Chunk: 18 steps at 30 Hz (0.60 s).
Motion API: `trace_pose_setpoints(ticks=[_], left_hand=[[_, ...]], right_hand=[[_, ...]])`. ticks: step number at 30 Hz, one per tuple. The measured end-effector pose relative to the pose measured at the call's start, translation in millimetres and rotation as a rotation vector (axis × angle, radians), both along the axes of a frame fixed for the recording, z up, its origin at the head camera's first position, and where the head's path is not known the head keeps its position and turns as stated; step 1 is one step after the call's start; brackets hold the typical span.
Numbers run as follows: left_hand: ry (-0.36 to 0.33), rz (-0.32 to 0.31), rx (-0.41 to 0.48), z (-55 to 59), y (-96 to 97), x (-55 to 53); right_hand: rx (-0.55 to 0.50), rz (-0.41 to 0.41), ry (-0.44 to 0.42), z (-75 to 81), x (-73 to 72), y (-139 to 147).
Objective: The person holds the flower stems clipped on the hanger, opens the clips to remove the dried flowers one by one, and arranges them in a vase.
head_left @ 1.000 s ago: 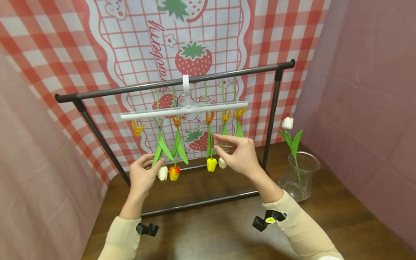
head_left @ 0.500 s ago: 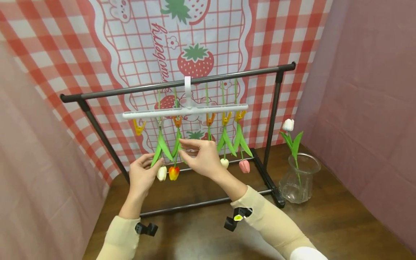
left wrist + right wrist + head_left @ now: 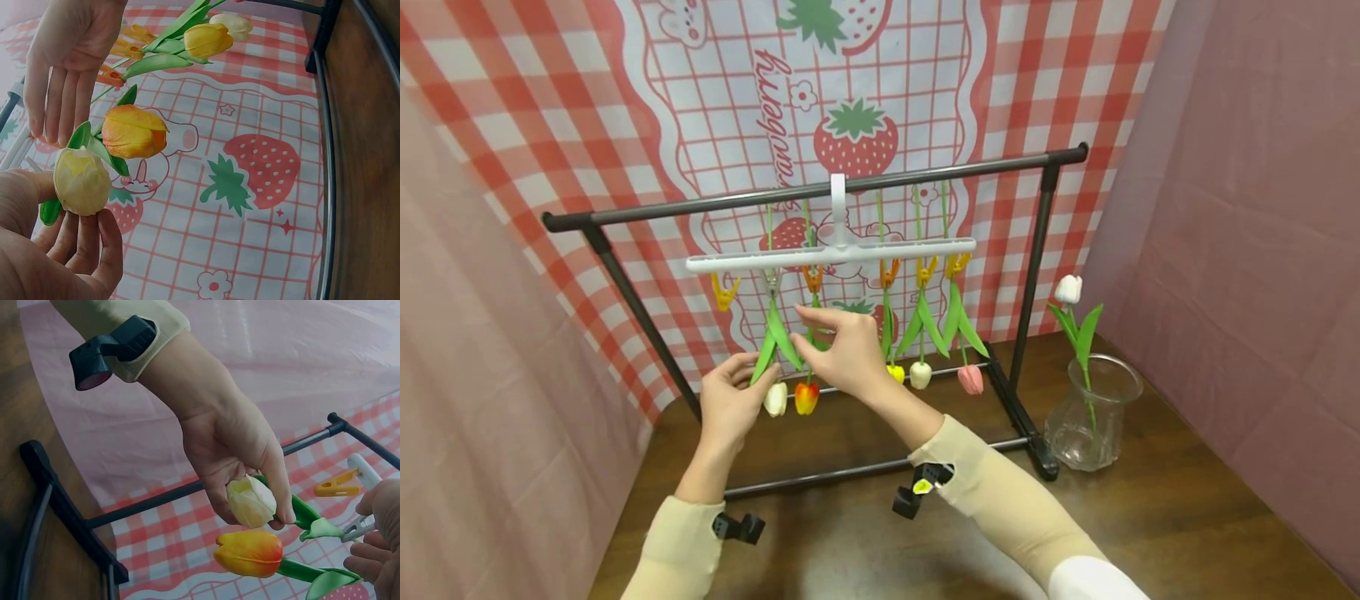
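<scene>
My left hand [image 3: 730,400] holds a white tulip [image 3: 777,400] near its bloom, thumb and fingers about the stem and leaf. The tulip hangs upside down from a pale clip [image 3: 771,282] on a white hanger [image 3: 835,254]; its stem sticks up behind the bar. My right hand [image 3: 846,350] has its thumb and fingers spread apart beside the white tulip's leaves, with nothing gripped. It partly covers a red-and-yellow tulip [image 3: 807,398] hanging from an orange clip [image 3: 813,279]. In the right wrist view, the left thumb lies beside the white bloom [image 3: 251,501].
A yellow clip [image 3: 725,292] at the hanger's left end holds no flower. Yellow, white and pink tulips [image 3: 970,379] hang to the right. A black rack [image 3: 925,177] carries the hanger. A glass vase [image 3: 1086,425] with another white tulip [image 3: 1068,289] stands at the right.
My right hand has moved left, from in front of the tulips on the hanger's right side to beside the held white tulip. The left hand has stayed on that tulip.
</scene>
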<state>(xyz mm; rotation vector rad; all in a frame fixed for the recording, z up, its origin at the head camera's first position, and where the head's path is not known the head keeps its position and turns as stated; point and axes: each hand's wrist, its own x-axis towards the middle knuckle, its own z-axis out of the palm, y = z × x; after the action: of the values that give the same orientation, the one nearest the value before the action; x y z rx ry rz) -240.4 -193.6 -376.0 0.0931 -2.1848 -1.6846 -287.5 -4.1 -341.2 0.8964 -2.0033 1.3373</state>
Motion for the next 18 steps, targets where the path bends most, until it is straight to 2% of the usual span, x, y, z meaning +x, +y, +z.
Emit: trace_pose_setpoints(ticks=[7,13,18], left_hand=[[0.01,0.009,0.004,-0.3,1.2,0.3],[0.003,-0.014,0.007,-0.7,2.4,0.4],[-0.004,-0.027,-0.008,-0.7,3.0,1.2]], right_hand=[[-0.014,0.007,-0.02,2.8,-7.4,-11],[0.029,-0.063,-0.019,6.2,-12.8,-22],[0.066,-0.106,-0.053,8.7,-15.1,-31]])
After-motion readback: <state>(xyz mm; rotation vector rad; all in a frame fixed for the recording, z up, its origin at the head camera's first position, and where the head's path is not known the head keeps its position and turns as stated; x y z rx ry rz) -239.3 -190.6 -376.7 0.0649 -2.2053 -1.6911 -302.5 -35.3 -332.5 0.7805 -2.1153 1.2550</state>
